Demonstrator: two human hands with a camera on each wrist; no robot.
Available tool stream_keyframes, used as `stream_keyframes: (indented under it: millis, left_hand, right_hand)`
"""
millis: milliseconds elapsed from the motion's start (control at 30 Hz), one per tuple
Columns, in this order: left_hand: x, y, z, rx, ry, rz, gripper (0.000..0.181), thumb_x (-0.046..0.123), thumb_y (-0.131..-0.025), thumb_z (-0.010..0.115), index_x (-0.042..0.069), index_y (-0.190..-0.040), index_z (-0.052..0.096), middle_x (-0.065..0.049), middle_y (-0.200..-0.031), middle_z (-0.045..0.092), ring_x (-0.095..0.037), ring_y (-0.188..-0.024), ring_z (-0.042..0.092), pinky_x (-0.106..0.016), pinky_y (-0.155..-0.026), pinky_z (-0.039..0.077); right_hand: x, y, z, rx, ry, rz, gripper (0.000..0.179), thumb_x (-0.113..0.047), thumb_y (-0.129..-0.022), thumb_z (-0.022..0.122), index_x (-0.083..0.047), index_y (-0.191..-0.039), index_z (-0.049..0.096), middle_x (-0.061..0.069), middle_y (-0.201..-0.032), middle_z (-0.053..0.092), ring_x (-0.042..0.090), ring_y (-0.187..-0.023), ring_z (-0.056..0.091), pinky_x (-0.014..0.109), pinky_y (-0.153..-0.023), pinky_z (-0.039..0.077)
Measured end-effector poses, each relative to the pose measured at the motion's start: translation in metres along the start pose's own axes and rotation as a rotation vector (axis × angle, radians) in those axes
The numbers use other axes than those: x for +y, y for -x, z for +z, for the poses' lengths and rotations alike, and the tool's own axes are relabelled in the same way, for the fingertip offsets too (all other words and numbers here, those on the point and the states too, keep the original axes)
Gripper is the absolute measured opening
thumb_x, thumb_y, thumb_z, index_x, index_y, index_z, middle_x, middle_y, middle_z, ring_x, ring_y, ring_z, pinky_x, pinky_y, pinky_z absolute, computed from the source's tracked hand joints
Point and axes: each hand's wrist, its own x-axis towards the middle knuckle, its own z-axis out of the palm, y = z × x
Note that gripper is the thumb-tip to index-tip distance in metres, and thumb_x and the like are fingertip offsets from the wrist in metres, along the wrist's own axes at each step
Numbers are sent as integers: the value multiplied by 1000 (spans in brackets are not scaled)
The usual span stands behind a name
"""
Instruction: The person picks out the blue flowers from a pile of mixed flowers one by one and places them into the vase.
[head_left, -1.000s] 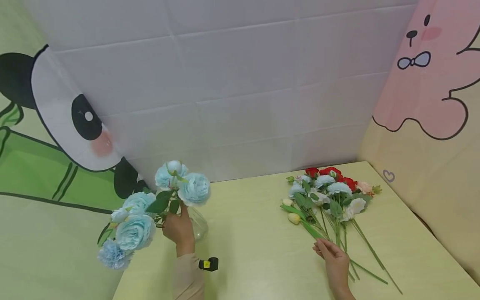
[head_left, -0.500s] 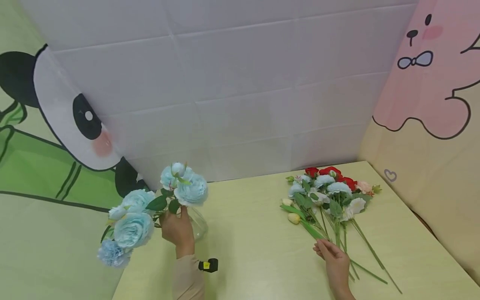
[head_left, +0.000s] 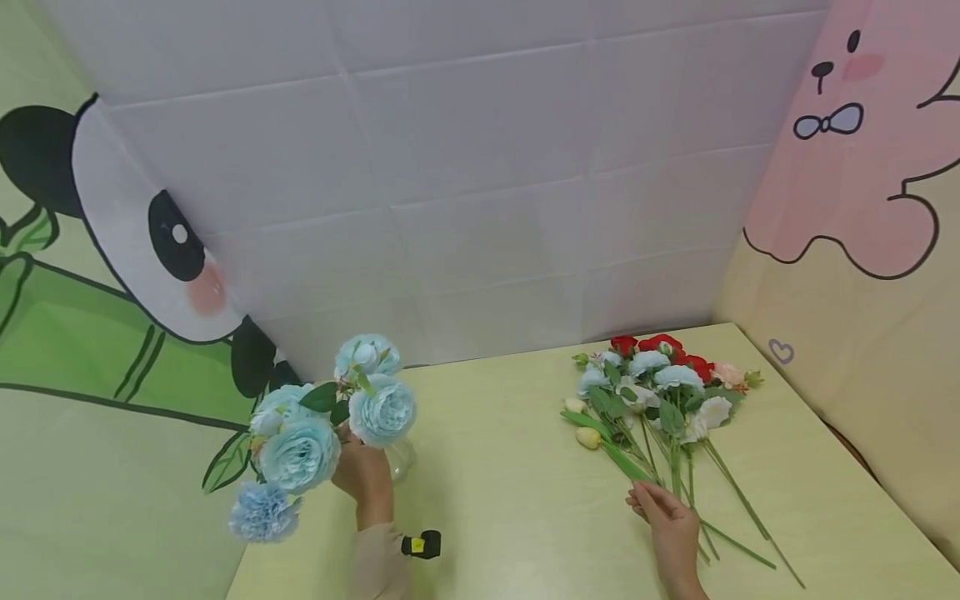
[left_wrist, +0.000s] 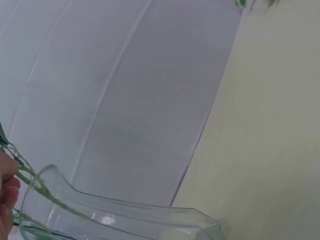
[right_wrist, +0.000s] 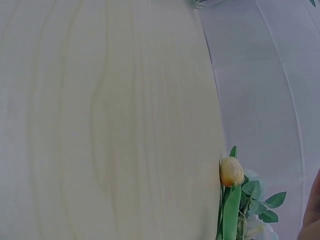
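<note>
In the head view my left hand [head_left: 363, 471] grips the stems of a bunch of light-blue artificial flowers [head_left: 300, 454], right at the mouth of a clear glass vase [head_left: 401, 458]. The blooms lean out to the left, with one pair standing higher. Green stems [left_wrist: 55, 200] run down inside the vase in the left wrist view, beside my curled fingers [left_wrist: 7, 197]. My right hand [head_left: 667, 529] hovers with loosely bent fingers, its fingertips overlapping the leaf and stem of a yellow tulip [head_left: 588, 437]. In the right wrist view that hand shows only at the right edge, apart from the tulip.
Red, blue, white and peach flowers [head_left: 678, 379] lie in a pile at the right of the pale table [head_left: 510, 500], stems toward the front. A white cloth wall [head_left: 480, 208] rises behind. A small black device [head_left: 422, 544] sits on the left wrist.
The blue flowers have turned, and the lower blooms have shifted right. The left hand has dipped slightly, covering more of the vase from the head view. The right hand stays in place.
</note>
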Motion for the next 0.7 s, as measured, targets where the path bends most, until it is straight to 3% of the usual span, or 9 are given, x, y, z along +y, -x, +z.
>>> stream_keyframes:
  millis: [100,167,233,367,467,700]
  left_hand:
    - [-2,10,-1,-66,62,-21,22,16,-89,55,-1,-77,63,-17,-70,61,-33,-62,54,-42,-48,35]
    - [-3,19,-2,-115,59,4,19,17,-87,58,3,-74,62,-13,-67,60,-29,-59,53,-37,-47,34]
    - [-4,29,-1,-151,67,60,17,18,-85,62,5,-74,63,-11,-66,61,-26,-58,56,-34,-48,36]
    - [-4,58,4,-250,90,179,17,24,-83,66,9,-90,70,-6,-75,67,-18,-58,57,-28,-47,39]
    - [-1,75,7,-289,111,258,20,26,-82,67,13,-97,71,-2,-81,69,-12,-57,56,-23,-45,39]
    - [6,93,11,-246,219,429,11,21,-75,74,14,-83,73,2,-75,70,-6,-52,52,-17,-43,36]
  right_hand:
    - [1,1,1,0,1,-7,38,-26,-78,73,3,-101,67,0,-75,71,14,-69,68,25,-66,55]
    - [1,1,1,0,0,-7,37,-26,-78,73,3,-101,67,0,-75,71,14,-69,68,25,-65,55]
    - [2,2,1,1,4,-2,37,-26,-78,73,2,-101,67,0,-76,71,14,-69,68,25,-66,55]
    - [-2,4,2,-3,26,5,38,-28,-78,73,1,-102,67,-1,-77,71,13,-70,68,25,-67,55]
    - [-5,3,3,-12,38,4,39,-29,-79,72,1,-102,67,0,-78,71,13,-71,68,25,-67,55]
    - [-2,-4,3,-10,16,1,37,-24,-80,71,4,-103,65,-1,-77,71,12,-71,68,24,-67,55]
